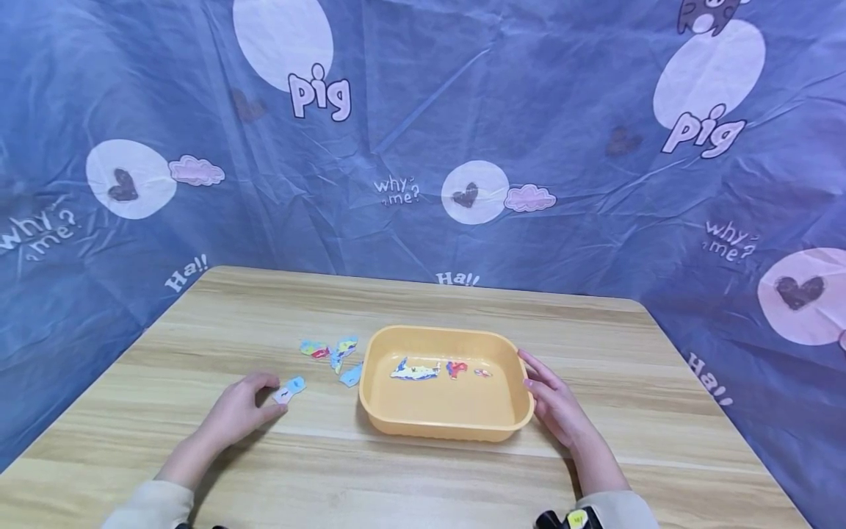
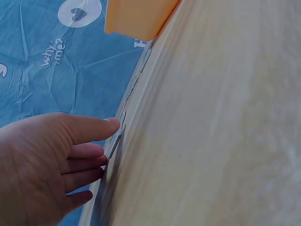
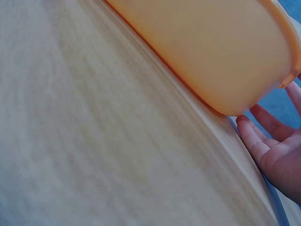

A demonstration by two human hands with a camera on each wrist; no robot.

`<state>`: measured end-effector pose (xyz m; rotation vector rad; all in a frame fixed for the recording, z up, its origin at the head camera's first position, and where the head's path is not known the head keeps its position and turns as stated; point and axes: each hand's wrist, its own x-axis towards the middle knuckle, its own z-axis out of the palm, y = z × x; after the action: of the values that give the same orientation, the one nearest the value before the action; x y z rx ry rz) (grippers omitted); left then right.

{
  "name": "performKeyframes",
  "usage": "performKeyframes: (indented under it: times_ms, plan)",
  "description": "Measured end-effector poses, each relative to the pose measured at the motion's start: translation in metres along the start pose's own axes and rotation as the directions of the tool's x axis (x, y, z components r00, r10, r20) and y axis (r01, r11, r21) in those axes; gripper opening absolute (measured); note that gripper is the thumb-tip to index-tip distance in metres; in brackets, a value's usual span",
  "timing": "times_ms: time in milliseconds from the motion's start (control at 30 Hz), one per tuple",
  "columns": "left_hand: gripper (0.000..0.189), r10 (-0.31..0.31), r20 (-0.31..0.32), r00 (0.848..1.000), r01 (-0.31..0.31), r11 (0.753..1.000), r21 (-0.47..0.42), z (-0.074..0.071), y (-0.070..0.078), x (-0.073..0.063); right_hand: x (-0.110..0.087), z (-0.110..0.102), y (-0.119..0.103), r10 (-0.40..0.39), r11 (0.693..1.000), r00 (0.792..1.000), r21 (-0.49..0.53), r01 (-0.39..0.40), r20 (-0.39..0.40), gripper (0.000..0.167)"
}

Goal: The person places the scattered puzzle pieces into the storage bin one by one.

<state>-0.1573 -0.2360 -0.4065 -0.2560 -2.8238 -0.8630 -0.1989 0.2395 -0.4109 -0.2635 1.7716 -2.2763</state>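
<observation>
My left hand (image 1: 241, 411) pinches a small light-blue and white paper cutout (image 1: 291, 389) between thumb and fingers, just above the table or against it. In the left wrist view that cutout (image 2: 116, 140) shows nearly edge-on beside the thumb tip. A shallow orange-yellow plastic basin (image 1: 446, 425) stands right of centre. Three colourful flat pieces lie in it: a long white-and-blue one (image 1: 416, 372), a red one (image 1: 456, 369) and a tiny one (image 1: 483, 373). With loosely spread fingers, my right hand (image 1: 560, 404) touches the basin's right side; the right wrist view shows its fingertips at the basin wall (image 3: 211, 61).
Left of the basin lie more cutouts: a green-and-red one (image 1: 314, 349), a blue-and-yellow one (image 1: 343, 353) and a light-blue one (image 1: 352, 375) by the rim. The wooden table (image 1: 463, 481) ends at a blue printed cloth (image 1: 410, 132) behind and at both sides.
</observation>
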Motion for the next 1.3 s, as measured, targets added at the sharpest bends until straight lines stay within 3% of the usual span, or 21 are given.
performKeyframes:
  times_ms: [300,800,1100,1300]
  plan:
    - [0.032,0.023,-0.038,0.999,-0.022,1.0,0.011,0.005,-0.001,-0.005,0.0,0.001,0.0,-0.006,1.0,1.0,-0.004,0.006,-0.011,0.054]
    - [0.023,0.015,-0.076,0.997,-0.01,0.999,0.053,0.009,0.002,-0.001,0.0,0.0,0.001,-0.017,1.0,1.0,-0.005,0.017,-0.008,0.054]
    - [0.017,0.041,-0.101,0.994,-0.037,0.998,0.041,0.01,0.0,0.002,0.0,-0.001,0.0,-0.015,1.0,1.0,-0.005,0.015,-0.002,0.054]
    - [0.018,0.018,-0.104,0.994,-0.017,1.0,0.007,0.01,0.0,0.007,0.0,-0.001,0.001,-0.014,1.0,1.0,0.0,0.014,0.008,0.054]
